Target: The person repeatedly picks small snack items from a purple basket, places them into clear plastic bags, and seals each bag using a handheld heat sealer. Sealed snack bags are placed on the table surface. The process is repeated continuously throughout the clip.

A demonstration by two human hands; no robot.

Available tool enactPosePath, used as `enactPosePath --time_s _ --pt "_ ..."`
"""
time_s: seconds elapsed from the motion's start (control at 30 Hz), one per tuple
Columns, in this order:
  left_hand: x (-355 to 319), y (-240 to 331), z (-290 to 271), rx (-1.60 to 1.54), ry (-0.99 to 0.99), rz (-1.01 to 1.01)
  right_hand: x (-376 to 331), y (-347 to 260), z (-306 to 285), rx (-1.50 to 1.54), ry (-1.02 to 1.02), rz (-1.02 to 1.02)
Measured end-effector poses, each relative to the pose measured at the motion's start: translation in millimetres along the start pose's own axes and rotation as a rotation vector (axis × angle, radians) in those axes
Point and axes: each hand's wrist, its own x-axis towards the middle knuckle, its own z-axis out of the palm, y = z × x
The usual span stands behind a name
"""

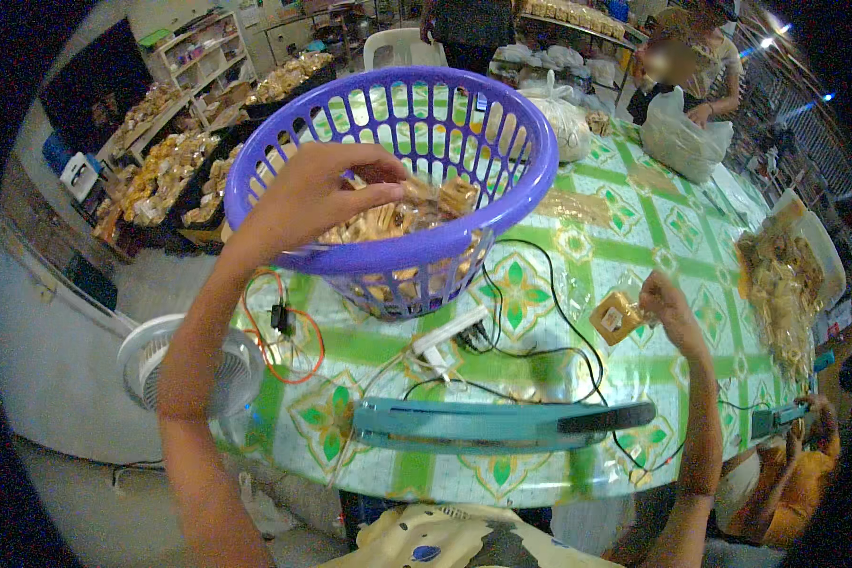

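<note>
My left hand [339, 182] reaches over the near rim of a purple plastic basket [402, 248]. Its thumb and fingers are curved but apart, with the tips close to clear packets [409, 216] of brown pieces heaped inside. Whether the tips touch a packet is hard to make out. On the right, above the table, my right hand [669, 308] is closed on the clear plastic end of a small labelled packet [615, 318] with golden-brown contents. A long teal bag sealer [483, 425] with a black grip lies between my forearms, near the table's front edge.
A white power strip [450, 329] and black cables lie behind the sealer. A round fan [194, 364] stands left. Loose clear packets [781, 284] cover the table's right side. At the far right, a person holds a white bag [686, 137]; another works at a sealer [776, 418].
</note>
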Motion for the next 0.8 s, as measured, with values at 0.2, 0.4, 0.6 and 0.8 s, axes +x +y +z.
enactPosePath --time_s 0.2,0.4,0.6,0.8 --pt "104.3 -155.2 57.9 0.629 -0.757 -0.086 27.3 125.0 31.6 0.074 0.357 0.059" --pt "144.3 -247.9 126.1 0.935 -0.997 -0.258 -3.6 122.2 39.1 0.001 0.252 0.058" --pt "124.6 -290.1 110.4 0.433 -0.717 -0.145 -33.8 91.6 20.9 0.211 0.235 0.143" --pt "122.4 -329.6 151.4 0.589 -0.690 -0.223 -48.4 41.4 7.8 0.258 0.225 0.071"
